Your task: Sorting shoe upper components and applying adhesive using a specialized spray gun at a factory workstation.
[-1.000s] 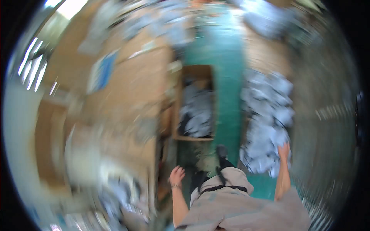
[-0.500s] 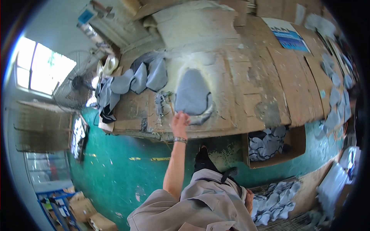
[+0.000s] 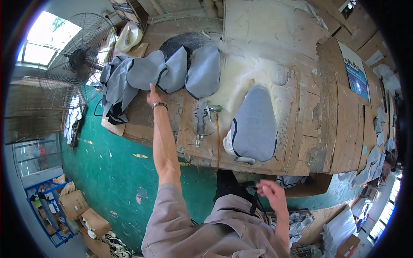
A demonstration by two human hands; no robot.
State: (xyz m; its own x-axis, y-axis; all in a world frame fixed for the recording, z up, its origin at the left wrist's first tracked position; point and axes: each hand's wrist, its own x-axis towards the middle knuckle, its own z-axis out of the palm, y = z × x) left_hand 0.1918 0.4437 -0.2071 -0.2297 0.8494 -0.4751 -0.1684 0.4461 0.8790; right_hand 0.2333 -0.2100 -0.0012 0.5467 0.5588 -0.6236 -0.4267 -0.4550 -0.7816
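My left hand (image 3: 154, 97) reaches out over the table's left part. Its outstretched finger meets the lower edge of a grey fabric cover (image 3: 147, 72) with black edging; the other fingers are partly hidden. Similar covers lie overlapping there, including a rounded cover (image 3: 203, 71). My right hand (image 3: 274, 195) is low at my right side, before the table edge, with loosely bent, parted fingers and nothing in it. Between the hands lies a large tapered grey fabric-covered pad (image 3: 256, 124), a whitish part showing at its left. A metal spray gun (image 3: 200, 122) rests left of it.
A yellowish hose (image 3: 217, 142) runs from the gun over the table edge. Left of the table stands a wire-caged fan (image 3: 77, 60). Behind the covers is a cream moulded piece (image 3: 128, 38). A cardboard box (image 3: 316, 185) with grey pieces is below the table.
My left hand has left the pad's lower edge and moved left to the covers. My right hand has come up into view. The pad's black edging now shows on its left instead of its right.
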